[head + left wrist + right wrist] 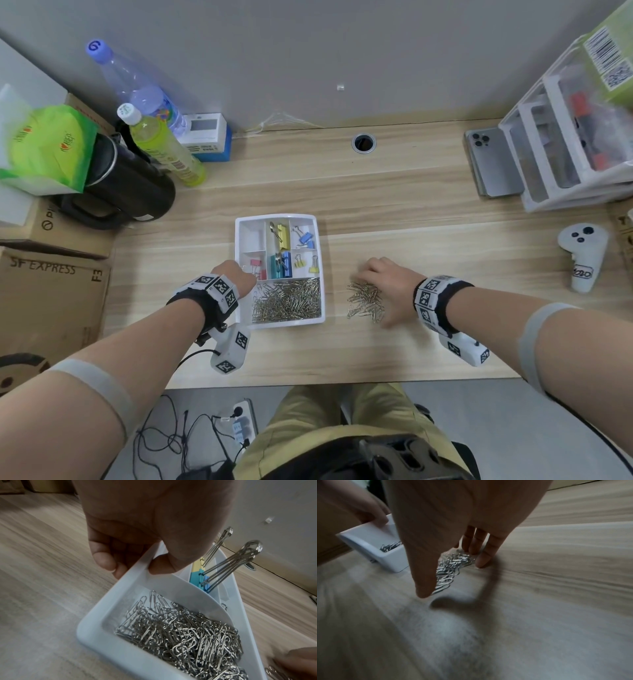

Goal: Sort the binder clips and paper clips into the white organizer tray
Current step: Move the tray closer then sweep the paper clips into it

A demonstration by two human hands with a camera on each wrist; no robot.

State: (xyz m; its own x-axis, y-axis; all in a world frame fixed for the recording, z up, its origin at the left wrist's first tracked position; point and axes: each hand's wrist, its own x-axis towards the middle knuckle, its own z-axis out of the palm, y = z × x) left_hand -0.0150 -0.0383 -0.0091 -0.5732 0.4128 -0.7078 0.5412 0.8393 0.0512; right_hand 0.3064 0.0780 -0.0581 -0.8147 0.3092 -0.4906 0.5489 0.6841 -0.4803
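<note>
The left hand [236, 275] pinches the left rim of the white organizer tray [89, 639], thumb inside and fingers outside, steadying it on the desk [411, 192]. The right hand [387, 284] is spread, fingers straight, around the loose paper clips [364, 299] lying just right of the tray; it grips nothing yet. I judge the job nearly finished: the near, long compartment is already heaped with sorted paper clips [287, 299], and the coloured binder clips [282, 251] sit in the small upper compartments. Only that last small pile seems left. Nothing stands between pile and tray. The kettle [116, 192], bottles [161, 144], phone [493, 164] and white controller [582, 253] are well apart.
</note>
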